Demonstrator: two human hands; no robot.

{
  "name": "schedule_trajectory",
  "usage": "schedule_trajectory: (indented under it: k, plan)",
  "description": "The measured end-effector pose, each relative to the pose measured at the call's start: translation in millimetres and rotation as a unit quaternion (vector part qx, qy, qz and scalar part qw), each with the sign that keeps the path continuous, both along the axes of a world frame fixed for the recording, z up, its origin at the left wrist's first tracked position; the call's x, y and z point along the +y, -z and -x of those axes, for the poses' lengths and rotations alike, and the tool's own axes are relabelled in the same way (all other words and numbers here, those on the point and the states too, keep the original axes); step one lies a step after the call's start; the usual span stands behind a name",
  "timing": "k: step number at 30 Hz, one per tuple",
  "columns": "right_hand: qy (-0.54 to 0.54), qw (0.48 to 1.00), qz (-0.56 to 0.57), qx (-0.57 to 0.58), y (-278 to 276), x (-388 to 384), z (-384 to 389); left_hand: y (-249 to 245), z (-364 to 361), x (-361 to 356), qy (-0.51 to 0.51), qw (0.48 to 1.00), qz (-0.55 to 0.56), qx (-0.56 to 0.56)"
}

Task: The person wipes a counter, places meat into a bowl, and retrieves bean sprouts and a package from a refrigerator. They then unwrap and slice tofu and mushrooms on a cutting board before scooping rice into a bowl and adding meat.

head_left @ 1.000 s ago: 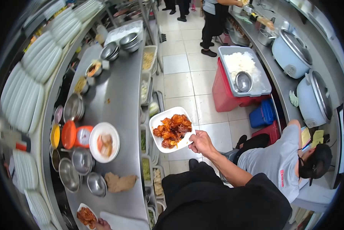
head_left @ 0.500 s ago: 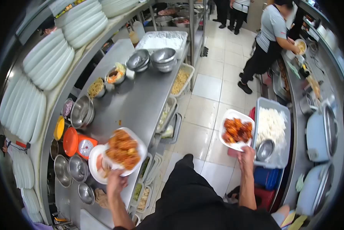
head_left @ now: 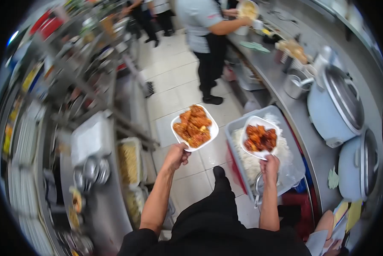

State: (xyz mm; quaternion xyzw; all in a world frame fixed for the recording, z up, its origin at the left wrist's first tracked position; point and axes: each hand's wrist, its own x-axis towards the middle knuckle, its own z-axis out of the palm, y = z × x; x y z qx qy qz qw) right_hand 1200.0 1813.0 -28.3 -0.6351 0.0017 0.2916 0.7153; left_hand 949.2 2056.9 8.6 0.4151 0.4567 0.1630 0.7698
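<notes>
My left hand grips the near edge of a white square plate heaped with orange-brown fried pieces, held over the tiled floor. My right hand pinches the lower rim of a smaller white dish with dark red glazed pieces. That dish is held above a grey tub of white rice. A metal bowl sits in the tub's near left part, partly behind my right hand and wrist.
A co-worker stands ahead at the right counter, holding a bowl. Two large lidded cookers line that counter. On the left are a steel table, metal bowls and a noodle tub. Another person's arm shows at the lower right.
The view has turned right. My left hand has carried its plate away from the left table out over the aisle. The right-hand dish is now above the rice tub.
</notes>
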Motion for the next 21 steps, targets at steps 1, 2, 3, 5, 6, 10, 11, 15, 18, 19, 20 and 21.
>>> schedule_trajectory:
  k: [1,2,3,5,6,10,11,15,18,19,20,21]
  plan:
    - [0.021,1.0,-0.018,0.002,1,24,-23,2,-41,21,0.008,1.0,-0.028,0.008]
    - [0.04,0.999,-0.031,0.008,2,45,-41,2,-78,41,0.019,1.0,-0.015,0.009]
    - [0.056,0.998,-0.034,0.014,0,66,-62,4,-117,60,0.034,0.999,-0.015,0.004]
    - [0.081,0.995,-0.052,0.023,5,107,-101,11,-188,98,0.059,0.998,-0.019,-0.002]
    - [0.091,0.993,-0.068,0.027,10,125,-120,14,-223,115,0.072,0.997,-0.023,-0.001]
    - [0.132,0.987,-0.075,0.042,28,183,-194,22,-345,166,0.113,0.992,-0.046,-0.012]
    - [0.136,0.987,-0.078,0.035,33,193,-213,27,-373,178,0.134,0.989,-0.054,-0.02]
    - [0.163,0.983,-0.072,0.045,41,222,-268,37,-463,205,0.15,0.988,-0.029,-0.036]
    - [0.183,0.98,-0.057,0.05,42,238,-299,41,-516,217,0.163,0.985,-0.016,-0.05]
    - [0.191,0.979,-0.055,0.055,43,242,-306,44,-529,220,0.168,0.983,-0.01,-0.067]
    - [0.198,0.977,-0.051,0.061,43,246,-312,47,-543,222,0.169,0.983,-0.007,-0.069]
    - [0.208,0.975,-0.048,0.058,48,249,-316,57,-555,225,0.162,0.985,0.001,-0.066]
